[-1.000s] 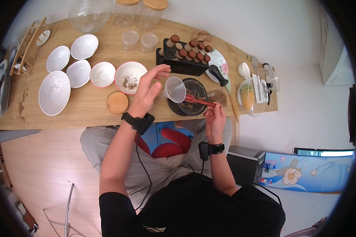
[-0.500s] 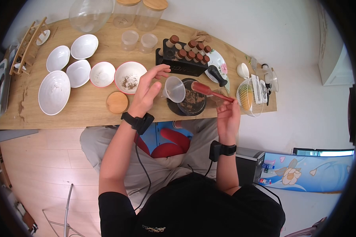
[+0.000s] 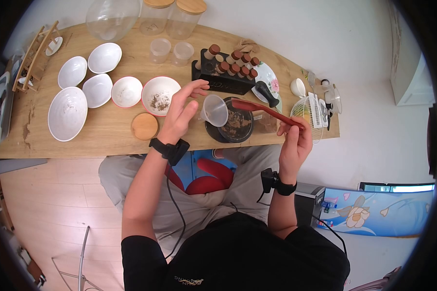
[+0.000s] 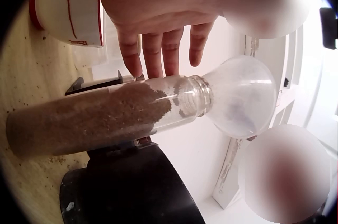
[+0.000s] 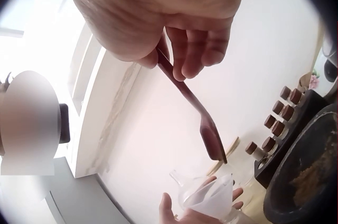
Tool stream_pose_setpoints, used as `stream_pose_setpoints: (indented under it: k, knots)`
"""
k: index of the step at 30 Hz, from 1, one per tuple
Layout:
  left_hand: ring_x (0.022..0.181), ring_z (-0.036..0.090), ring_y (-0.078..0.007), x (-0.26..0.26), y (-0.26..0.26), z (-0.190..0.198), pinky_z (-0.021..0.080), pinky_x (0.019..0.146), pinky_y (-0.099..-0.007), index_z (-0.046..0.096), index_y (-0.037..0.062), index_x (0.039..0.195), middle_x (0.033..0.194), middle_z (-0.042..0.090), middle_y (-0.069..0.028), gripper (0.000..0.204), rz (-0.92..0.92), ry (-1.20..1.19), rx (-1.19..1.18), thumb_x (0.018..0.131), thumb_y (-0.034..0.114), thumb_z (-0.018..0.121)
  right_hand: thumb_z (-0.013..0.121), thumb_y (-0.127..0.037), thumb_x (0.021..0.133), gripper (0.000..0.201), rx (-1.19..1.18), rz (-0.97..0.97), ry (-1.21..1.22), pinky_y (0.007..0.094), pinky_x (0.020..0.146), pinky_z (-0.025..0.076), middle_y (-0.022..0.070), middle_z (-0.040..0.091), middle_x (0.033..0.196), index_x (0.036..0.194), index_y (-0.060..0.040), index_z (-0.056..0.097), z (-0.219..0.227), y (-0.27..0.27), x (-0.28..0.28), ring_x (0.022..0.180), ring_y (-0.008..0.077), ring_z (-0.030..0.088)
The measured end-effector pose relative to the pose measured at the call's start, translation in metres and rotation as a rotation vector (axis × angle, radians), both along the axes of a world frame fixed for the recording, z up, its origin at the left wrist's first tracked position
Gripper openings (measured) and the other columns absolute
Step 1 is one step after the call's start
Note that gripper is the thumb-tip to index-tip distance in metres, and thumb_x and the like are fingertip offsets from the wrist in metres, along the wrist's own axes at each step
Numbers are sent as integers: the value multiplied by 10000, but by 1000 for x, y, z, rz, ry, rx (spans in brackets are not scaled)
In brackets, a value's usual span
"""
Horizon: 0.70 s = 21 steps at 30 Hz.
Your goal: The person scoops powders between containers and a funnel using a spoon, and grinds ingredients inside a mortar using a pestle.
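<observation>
A red scoop (image 3: 272, 113) is pinched by its handle in my right hand (image 3: 296, 144), its bowl over the black mortar (image 3: 247, 133) of brown powder. In the right wrist view the scoop (image 5: 193, 100) slants down from the fingers. My left hand (image 3: 178, 116) stays beside a clear plastic funnel (image 3: 214, 110), fingers extended and thumb apart. The left wrist view shows that funnel (image 4: 243, 97) sitting in the mouth of a glass tube (image 4: 100, 118), largely filled with brown powder. Left fingertips (image 4: 154, 68) are right at the tube's far side, without curling round it.
Behind the mortar stands a black rack (image 3: 228, 85) of corked tubes. A black pestle (image 3: 267, 93) lies on a flowered plate (image 3: 267, 72). To the left are a red-rimmed bowl (image 3: 161, 89) with brown bits, several white bowls (image 3: 67, 116) and a wooden lid (image 3: 144, 126).
My right hand has moved right, away from the funnel, carrying the scoop, whose bowl has gone from the funnel's rim to above the mortar. The left hand and funnel have stayed put.
</observation>
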<state>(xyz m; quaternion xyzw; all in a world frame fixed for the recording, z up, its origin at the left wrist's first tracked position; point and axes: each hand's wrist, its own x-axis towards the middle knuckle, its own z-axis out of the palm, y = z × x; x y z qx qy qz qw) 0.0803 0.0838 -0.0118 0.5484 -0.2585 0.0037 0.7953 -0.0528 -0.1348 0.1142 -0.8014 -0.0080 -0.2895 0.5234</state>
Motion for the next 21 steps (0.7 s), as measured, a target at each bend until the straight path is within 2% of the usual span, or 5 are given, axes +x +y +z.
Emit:
stream_pose_setpoints:
  k: [4, 8, 11, 15, 21]
  knots:
    - [1055, 578, -222, -1, 1, 3, 390, 939, -345, 520, -51, 1283, 1184, 614, -166, 855, 1, 5, 0, 860, 686, 422, 522, -96, 996, 196, -36, -75, 120, 229, 705, 467, 82, 655, 933, 1160, 2, 563, -10, -19, 6, 746, 98, 564]
    - [1058, 578, -222, -1, 0, 2, 386, 941, -344, 521, -48, 1284, 1185, 615, -165, 856, 1, 8, -3, 858, 688, 423, 526, -94, 995, 193, 19, -86, 210, 219, 679, 464, 69, 657, 933, 1164, -12, 568, -51, -33, 14, 731, 77, 553]
    - [1062, 579, -225, -1, 2, 3, 383, 944, -344, 521, -47, 1285, 1187, 615, -164, 857, 2, 11, 5, 857, 689, 424, 513, -113, 1005, 195, 153, 4, 274, 222, 653, 459, 68, 659, 933, 1166, -18, 569, -79, -40, 13, 710, 77, 544]
    - [1065, 580, -226, 0, 1, 1, 384, 943, -342, 521, -47, 1285, 1189, 615, -163, 856, -1, 4, 3, 858, 689, 424, 510, -126, 1008, 199, 244, 33, 327, 224, 656, 459, 69, 658, 941, 1167, -21, 569, -80, -46, 2, 708, 80, 547]
    - [1066, 579, -225, 1, 0, 0, 384, 943, -342, 519, -51, 1285, 1190, 615, -163, 850, 1, -7, 8, 862, 680, 427, 508, -116, 1007, 204, 135, 37, 300, 224, 695, 462, 61, 659, 962, 1177, -19, 565, -61, -38, 6, 747, 81, 546]
